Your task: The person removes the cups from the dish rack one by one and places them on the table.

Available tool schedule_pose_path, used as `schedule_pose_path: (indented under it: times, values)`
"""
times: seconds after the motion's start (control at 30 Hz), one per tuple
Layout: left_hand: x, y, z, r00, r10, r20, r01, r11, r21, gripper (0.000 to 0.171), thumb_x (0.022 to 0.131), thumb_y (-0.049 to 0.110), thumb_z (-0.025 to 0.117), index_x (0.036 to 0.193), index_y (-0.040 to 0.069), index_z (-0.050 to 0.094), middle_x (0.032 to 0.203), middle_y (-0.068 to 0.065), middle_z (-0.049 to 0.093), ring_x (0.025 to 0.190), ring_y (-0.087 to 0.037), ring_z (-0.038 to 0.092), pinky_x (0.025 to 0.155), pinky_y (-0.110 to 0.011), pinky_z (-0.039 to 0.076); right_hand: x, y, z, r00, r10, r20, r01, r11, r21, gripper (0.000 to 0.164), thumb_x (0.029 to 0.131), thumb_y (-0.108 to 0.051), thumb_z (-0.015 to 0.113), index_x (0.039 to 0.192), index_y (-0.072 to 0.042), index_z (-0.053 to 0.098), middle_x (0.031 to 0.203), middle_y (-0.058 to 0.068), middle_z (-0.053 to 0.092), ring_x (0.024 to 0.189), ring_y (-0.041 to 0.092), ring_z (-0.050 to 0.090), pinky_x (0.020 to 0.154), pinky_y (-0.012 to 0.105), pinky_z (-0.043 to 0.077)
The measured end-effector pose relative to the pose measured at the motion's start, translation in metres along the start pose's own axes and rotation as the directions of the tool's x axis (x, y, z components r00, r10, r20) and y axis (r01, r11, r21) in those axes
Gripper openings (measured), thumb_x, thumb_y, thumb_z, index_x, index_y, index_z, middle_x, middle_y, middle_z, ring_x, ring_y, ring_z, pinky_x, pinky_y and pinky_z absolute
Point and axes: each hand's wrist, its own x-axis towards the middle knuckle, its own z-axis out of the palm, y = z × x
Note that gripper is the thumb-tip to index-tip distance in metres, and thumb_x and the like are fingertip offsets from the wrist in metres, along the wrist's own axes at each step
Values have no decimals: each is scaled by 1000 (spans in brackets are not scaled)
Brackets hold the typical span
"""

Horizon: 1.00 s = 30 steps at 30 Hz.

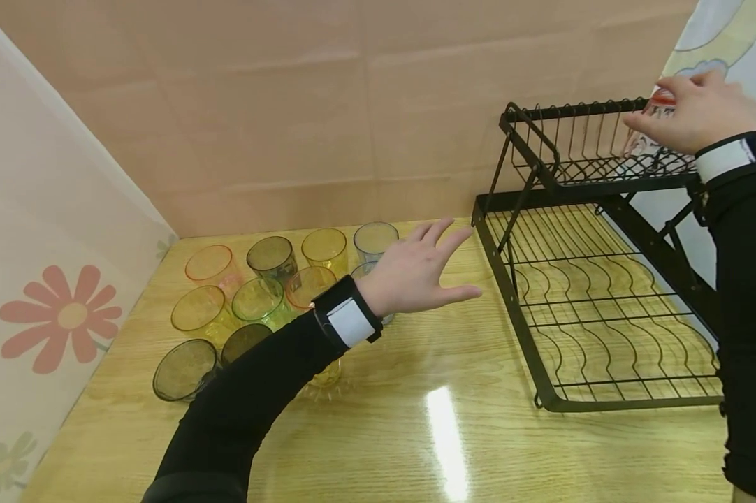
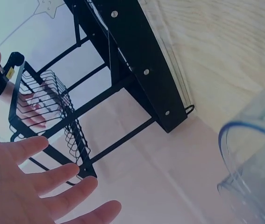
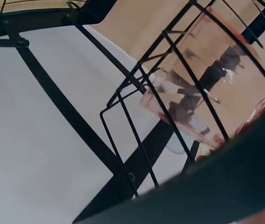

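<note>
In the head view my right hand [image 1: 705, 115] holds a clear pinkish glass with a red rim [image 1: 664, 98] at the top shelf of a black metal dish rack [image 1: 522, 328]. Through the shelf's wires, the right wrist view shows this tilted pink glass [image 3: 228, 88]; most of the right hand is out of sight there. My left hand [image 1: 416, 269] is held over the table with fingers spread and nothing in them. Beside and partly beneath it are coloured glasses, including a blue-rimmed glass [image 1: 376, 239]. The left forearm hides some of them.
Several yellow, green, grey and red-rimmed glasses stand at the left, among them a green glass [image 1: 258, 300] and a dark grey glass [image 1: 186, 370]. A cloth-like backdrop [image 1: 258, 119] rises behind the wooden table [image 1: 378, 440]. The rack's lower tier has wavy wires.
</note>
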Motion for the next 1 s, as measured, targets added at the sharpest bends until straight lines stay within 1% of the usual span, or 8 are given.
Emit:
schedule_pose_path:
  times: [0.1,0.13,0.3,0.43,0.57,0.73,0.87,1.0]
  values:
    - [4,4,3,1000,-4,19,4,1000,-3,88,86,73,48,154,21,27,155,-12,28,135,-32,37,78,-43,53,1,1,1,1000,16,-15,-16,1000,-9,82,97,-53,35,152,2,8,142,42,10,114,65,29,89,69,35]
    - [5,5,4,1000,-6,22,7,1000,-9,88,86,74,48,154,22,26,155,-11,27,136,-32,36,79,-43,53,1,1,1,1000,18,-19,-18,1000,-14,80,98,-50,36,152,2,8,143,42,10,114,65,29,89,68,35]
    - [11,14,8,1000,-11,19,11,999,-47,89,85,74,48,154,24,25,156,-10,26,137,-30,34,69,-38,55,3,5,5,999,29,-34,-29,1000,-11,72,101,-42,38,152,1,11,144,41,10,120,63,25,88,69,35]
    - [15,20,7,1000,-16,7,16,998,-60,90,84,75,49,155,25,25,155,-9,27,137,-27,33,60,-31,52,1,9,5,996,40,-75,-40,999,-9,69,102,-39,37,152,1,12,143,41,11,124,61,21,89,68,36]
    - [19,24,6,1000,-19,-1,19,998,-55,90,84,75,49,155,24,25,156,-8,26,137,-26,34,60,-29,52,1,6,-6,992,42,-120,-44,999,-17,66,103,-35,37,151,1,11,141,42,12,125,59,19,93,68,34]
    - [19,24,6,1000,-16,5,16,998,-68,90,85,74,49,155,23,23,156,-9,25,138,-27,32,75,-35,54,-3,-9,-23,984,24,-175,-24,1000,6,61,102,-28,38,150,2,14,138,41,13,123,57,17,97,68,26]
    - [20,25,6,1000,-16,1,16,997,-71,89,86,74,48,155,24,23,157,-8,24,138,-26,31,73,-33,54,-3,-16,-33,977,9,-212,3,998,57,58,103,-23,38,151,1,15,140,39,12,130,55,13,104,69,16]
    - [21,26,5,1000,-14,-8,14,997,-72,89,86,74,48,155,25,22,157,-8,23,138,-26,31,73,-32,54,-5,-21,-41,969,-16,-245,43,993,107,57,102,-17,38,151,2,17,143,37,11,132,53,13,106,67,18]
